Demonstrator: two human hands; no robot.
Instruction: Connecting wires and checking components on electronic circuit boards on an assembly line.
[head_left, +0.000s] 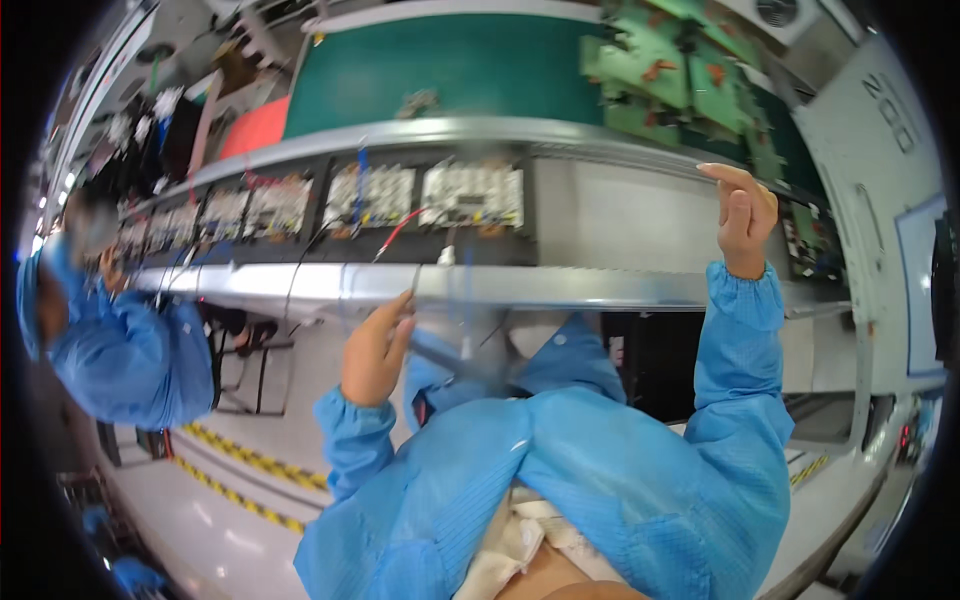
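My left hand is near the front metal rail of the conveyor line, thumb apart from the outstretched fingers, holding nothing I can see. Over the right part of the line is my right hand, its fingers bent leftward and its thumb apart, with nothing visible in it. Beyond my left hand, a circuit board lies in a black tray. A red wire and a white connector are at its near side. Another board sits left of it, by a blue cable.
More boards continue leftward toward a co-worker in a blue smock. A green mat covers the bench behind the line, with green panels at its right. A white cabinet stands right; a black box is below the rail.
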